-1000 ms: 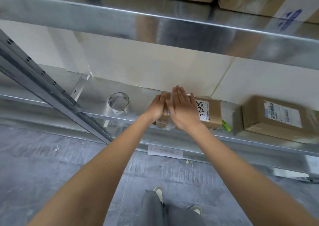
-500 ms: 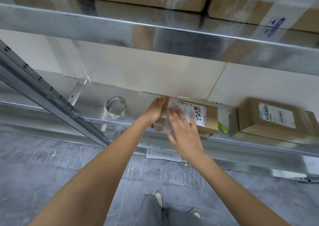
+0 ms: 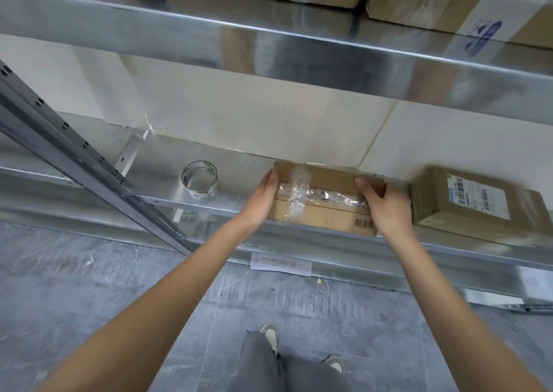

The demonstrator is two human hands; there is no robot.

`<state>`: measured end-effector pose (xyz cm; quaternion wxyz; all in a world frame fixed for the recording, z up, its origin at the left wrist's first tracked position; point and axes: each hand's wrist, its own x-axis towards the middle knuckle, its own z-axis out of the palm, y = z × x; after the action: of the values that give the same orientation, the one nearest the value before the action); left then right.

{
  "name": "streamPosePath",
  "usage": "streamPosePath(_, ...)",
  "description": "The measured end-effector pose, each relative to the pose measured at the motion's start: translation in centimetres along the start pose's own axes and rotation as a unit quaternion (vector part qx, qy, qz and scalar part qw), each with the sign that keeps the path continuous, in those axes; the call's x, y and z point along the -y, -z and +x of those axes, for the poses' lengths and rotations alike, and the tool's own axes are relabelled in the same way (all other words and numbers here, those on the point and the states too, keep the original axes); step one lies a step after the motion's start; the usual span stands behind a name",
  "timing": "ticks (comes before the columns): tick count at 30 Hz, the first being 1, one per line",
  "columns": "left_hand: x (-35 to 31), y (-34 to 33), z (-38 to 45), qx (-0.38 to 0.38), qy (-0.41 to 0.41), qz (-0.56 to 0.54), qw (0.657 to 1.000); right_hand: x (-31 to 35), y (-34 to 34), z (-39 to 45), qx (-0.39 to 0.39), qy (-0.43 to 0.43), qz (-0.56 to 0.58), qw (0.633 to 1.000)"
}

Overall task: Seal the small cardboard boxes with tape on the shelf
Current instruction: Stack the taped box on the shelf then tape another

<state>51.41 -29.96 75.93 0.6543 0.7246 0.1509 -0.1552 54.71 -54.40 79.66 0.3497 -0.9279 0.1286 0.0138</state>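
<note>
Now the small cardboard box (image 3: 326,200) lies flat on the lower metal shelf (image 3: 167,179), held at both ends. Its near long edge lines up with the shelf's front lip, or slightly overhangs it; its far edge sits close to the pale back wall (image 3: 269,128). The left hand (image 3: 263,201) grips the box's left end, thumb over the top corner. The right hand (image 3: 386,209) grips the right end, thumb curled onto the top face and fingers wrapped down the side. Clear tape strips (image 3: 299,194) cross on the top face: one runs along the box's length, another wraps across it near the left end, both wrinkled and shiny. A barcode is printed near the front right corner.

A roll of clear tape (image 3: 199,181) stands to the left on the same shelf, well apart from the box, with bare metal between them. To the right, a second labelled box (image 3: 475,206) sits just beside the right hand, leaving only a narrow gap at that end. A slanted grey upright (image 3: 80,158) with bolt holes cuts across the left of the shelf front. The upper shelf (image 3: 269,47) hangs over the work area, carrying larger cartons (image 3: 434,0). Below, a white paper label (image 3: 281,264) sticks to the shelf's front rail, and the person's grey trousers and shoes stand on the grey floor (image 3: 89,302).
</note>
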Motion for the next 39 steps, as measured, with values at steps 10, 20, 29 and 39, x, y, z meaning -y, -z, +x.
streamPosePath(10, 0.7, 0.7, 1.5, -0.044, -0.029, 0.038, 0.998, 3.6, -4.4, 0.1, -0.01, 0.097, -0.252, 0.963)
streamPosePath(20, 0.8, -0.2, 1.4, -0.09, -0.044, -0.021, 0.995, 6.6, -10.0, -4.1, 0.111, 0.264, -0.282, 0.916)
streamPosePath(29, 0.4, -0.9, 1.0, -0.118, -0.003, -0.048, 0.992, 1.6, -10.8, -12.9, 0.08, 0.323, -0.237, 0.913)
streamPosePath(39, -0.4, -1.3, -1.0, -0.19, 0.026, -0.137, 0.972, 0.5, -4.3, -6.9, -0.041, -0.066, 0.213, 0.974)
